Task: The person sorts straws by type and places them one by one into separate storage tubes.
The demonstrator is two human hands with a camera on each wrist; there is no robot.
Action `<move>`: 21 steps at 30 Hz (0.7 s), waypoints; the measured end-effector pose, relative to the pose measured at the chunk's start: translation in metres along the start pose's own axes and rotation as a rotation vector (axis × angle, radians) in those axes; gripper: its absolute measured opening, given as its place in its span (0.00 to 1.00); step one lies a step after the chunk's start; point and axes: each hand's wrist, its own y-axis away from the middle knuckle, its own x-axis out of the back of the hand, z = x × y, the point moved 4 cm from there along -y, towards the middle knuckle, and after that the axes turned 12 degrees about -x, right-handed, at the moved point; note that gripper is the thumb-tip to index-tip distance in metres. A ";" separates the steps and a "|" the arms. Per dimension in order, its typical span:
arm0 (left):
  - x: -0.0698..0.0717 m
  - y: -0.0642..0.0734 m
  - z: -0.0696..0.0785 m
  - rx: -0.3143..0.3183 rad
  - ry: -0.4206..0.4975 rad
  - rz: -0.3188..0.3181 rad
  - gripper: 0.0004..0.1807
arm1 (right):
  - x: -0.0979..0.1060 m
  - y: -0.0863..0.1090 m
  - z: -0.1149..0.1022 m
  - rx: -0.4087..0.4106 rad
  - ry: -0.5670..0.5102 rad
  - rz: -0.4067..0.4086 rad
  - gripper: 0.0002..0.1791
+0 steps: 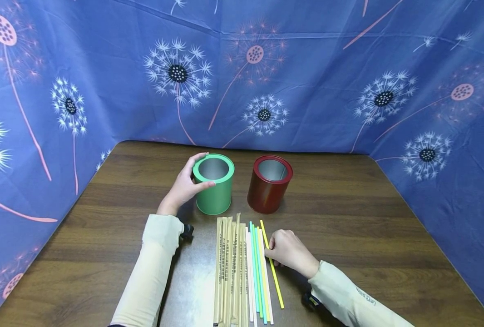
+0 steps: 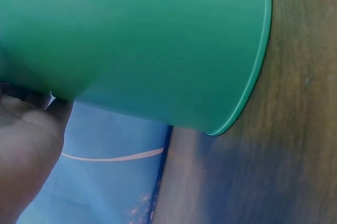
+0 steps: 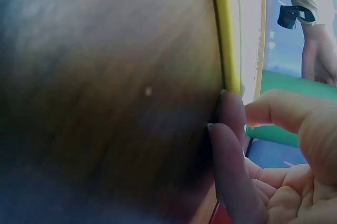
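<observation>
My left hand [image 1: 185, 184] grips the green can [image 1: 214, 195] near its top, thumb on the near side and fingers round the far left. The can stands upright on the table, its mouth uncovered; in the left wrist view its green wall [image 2: 158, 45] fills the upper part. With thumb and fingers, my right hand [image 1: 291, 252] pinches a yellow straw [image 1: 277, 286] a little above its middle. That straw lies at a slant, just right of a row of loose straws [image 1: 259, 272] in white, green, blue and yellow. In the right wrist view the fingertips [image 3: 231, 113] meet at the yellow straw.
A dark red can [image 1: 268, 193], its top uncovered, stands right of the green one. Several paper-wrapped straws [image 1: 230, 268] lie left of the loose straws. The wooden table [image 1: 368, 218] ends at a blue dandelion-print cloth [image 1: 307, 72] at the back and sides.
</observation>
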 end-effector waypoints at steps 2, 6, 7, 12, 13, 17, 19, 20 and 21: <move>0.000 0.000 0.000 -0.001 -0.001 0.000 0.45 | 0.000 0.000 0.001 -0.013 -0.011 -0.002 0.16; 0.000 -0.001 0.000 0.000 -0.006 -0.002 0.45 | 0.005 0.001 0.006 -0.036 -0.111 -0.008 0.09; 0.000 -0.001 0.001 0.003 -0.007 -0.003 0.45 | 0.006 0.001 0.009 -0.044 -0.162 -0.022 0.07; -0.001 -0.001 0.004 0.002 -0.027 -0.004 0.45 | 0.015 0.000 0.020 -0.063 -0.505 -0.159 0.08; 0.000 -0.001 0.005 0.000 -0.030 -0.003 0.45 | 0.017 0.001 0.021 -0.062 -0.565 -0.190 0.12; 0.000 -0.001 0.005 -0.002 -0.029 0.000 0.45 | 0.025 0.005 0.018 -0.027 -0.736 -0.291 0.22; 0.000 -0.001 0.005 0.002 -0.028 0.001 0.44 | 0.030 0.008 0.014 -0.010 -0.787 -0.311 0.24; 0.000 -0.001 0.004 0.005 -0.028 0.001 0.44 | 0.033 0.010 0.012 0.000 -0.807 -0.317 0.24; 0.001 -0.001 0.004 0.008 -0.031 0.001 0.44 | 0.035 0.011 0.009 0.007 -0.818 -0.312 0.24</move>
